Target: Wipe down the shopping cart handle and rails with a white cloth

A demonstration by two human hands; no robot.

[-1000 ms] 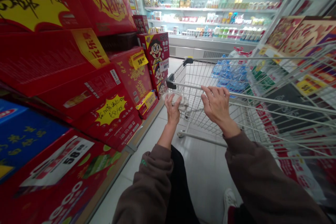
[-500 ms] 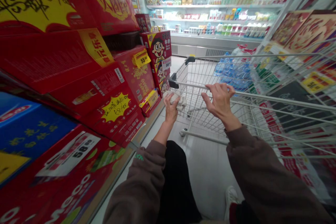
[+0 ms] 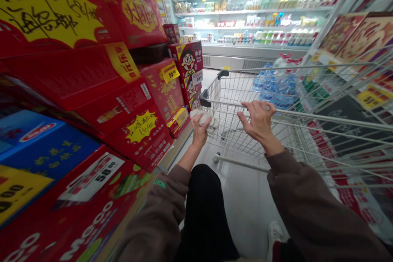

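Note:
My left hand is closed round a crumpled white cloth and presses it against the left end of the handle bar of a wire shopping cart. My right hand curls its fingers over the same bar a little to the right. Both arms wear brown sleeves. The cart basket looks bare of goods through its wires.
Stacked red gift boxes with yellow price tags, plus a blue box, line the left side close by. A rack of printed boxes stands on the right. Packs of bottled water and a lit chilled shelf wall lie ahead. White tiled floor runs between.
The cart and both hands have rolled forward along the aisle. The red boxes on the left have slid nearer and the view has tilted slightly. Both grips are unchanged.

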